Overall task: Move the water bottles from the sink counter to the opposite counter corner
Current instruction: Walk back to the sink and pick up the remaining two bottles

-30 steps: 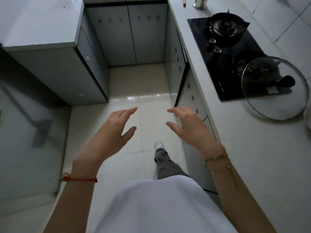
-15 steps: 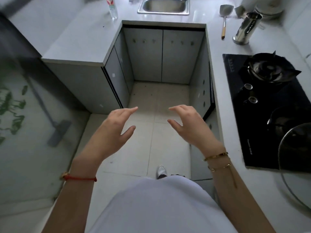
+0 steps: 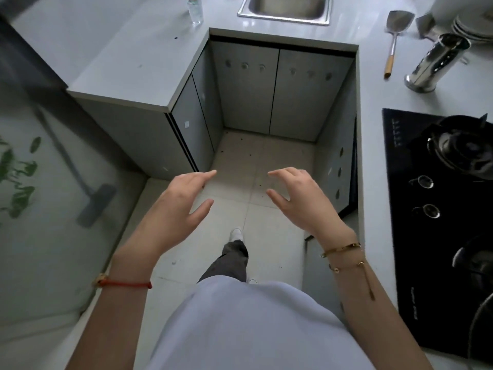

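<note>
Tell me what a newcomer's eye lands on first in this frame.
Two bare hands, the left hand and right hand, hover open and empty over the pale tiled floor. Far ahead, a clear plastic water bottle stands on the grey counter left of the steel sink. A black glass gas hob fills the right.

Home kitchen. U-shaped grey table (image 3: 128, 57) ran around a tiled floor (image 3: 256, 217), with grey cabinet doors (image 3: 280, 92) below. Steel sink (image 3: 285, 9) sat at top centre, black gas hob (image 3: 437, 209) with burner (image 3: 464, 148) and knobs at right. Upper right held a spatula (image 3: 394, 38), a perforated steel utensil holder (image 3: 434, 62) and stacked plates (image 3: 472, 25). Mop (image 3: 93, 201) showed at left.
</note>
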The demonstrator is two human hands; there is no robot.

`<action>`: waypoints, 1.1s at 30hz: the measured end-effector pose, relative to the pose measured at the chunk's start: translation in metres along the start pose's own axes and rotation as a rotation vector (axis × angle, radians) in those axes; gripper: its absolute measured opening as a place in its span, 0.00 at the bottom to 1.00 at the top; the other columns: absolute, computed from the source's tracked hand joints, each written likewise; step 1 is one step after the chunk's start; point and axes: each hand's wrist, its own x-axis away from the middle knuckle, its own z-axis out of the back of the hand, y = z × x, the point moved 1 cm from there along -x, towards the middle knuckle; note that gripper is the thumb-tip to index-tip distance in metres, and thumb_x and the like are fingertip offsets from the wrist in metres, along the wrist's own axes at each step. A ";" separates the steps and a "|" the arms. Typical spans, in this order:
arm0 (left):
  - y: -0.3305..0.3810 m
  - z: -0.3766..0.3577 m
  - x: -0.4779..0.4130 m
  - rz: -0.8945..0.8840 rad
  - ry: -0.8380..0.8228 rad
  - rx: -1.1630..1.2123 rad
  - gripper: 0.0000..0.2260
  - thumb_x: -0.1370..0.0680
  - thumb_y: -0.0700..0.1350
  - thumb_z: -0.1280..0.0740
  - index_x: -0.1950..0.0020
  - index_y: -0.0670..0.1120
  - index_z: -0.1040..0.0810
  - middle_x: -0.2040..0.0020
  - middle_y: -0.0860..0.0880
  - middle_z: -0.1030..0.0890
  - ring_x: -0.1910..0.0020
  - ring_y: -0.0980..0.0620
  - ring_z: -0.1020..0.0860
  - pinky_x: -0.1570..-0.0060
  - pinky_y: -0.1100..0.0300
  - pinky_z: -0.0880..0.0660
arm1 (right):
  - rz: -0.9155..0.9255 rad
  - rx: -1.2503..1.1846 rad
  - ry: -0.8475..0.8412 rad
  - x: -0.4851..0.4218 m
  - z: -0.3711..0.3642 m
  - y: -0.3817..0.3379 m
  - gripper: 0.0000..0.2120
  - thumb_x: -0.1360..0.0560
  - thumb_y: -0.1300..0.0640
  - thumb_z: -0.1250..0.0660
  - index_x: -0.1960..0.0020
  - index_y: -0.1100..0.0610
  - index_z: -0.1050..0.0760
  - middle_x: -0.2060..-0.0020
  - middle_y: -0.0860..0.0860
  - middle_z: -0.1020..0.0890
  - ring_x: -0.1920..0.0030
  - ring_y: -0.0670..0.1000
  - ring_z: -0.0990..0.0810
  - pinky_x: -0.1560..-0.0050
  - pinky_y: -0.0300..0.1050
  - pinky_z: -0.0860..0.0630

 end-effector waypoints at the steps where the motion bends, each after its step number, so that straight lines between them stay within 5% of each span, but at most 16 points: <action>1: -0.004 0.000 -0.010 0.003 -0.005 0.002 0.23 0.22 0.46 0.36 0.27 0.49 0.35 0.33 0.52 0.27 0.32 0.54 0.33 0.31 0.57 0.36 | -0.004 -0.002 0.000 -0.010 0.000 0.003 0.19 0.23 0.49 0.38 0.34 0.53 0.30 0.37 0.50 0.24 0.36 0.52 0.30 0.37 0.51 0.30; 33: -0.148 0.089 -0.380 0.068 0.003 0.012 0.22 0.21 0.48 0.38 0.27 0.53 0.37 0.30 0.56 0.30 0.30 0.59 0.36 0.34 0.66 0.42 | 0.036 -0.003 0.015 -0.427 0.050 0.021 0.18 0.23 0.49 0.37 0.35 0.52 0.29 0.39 0.47 0.23 0.37 0.50 0.29 0.39 0.49 0.29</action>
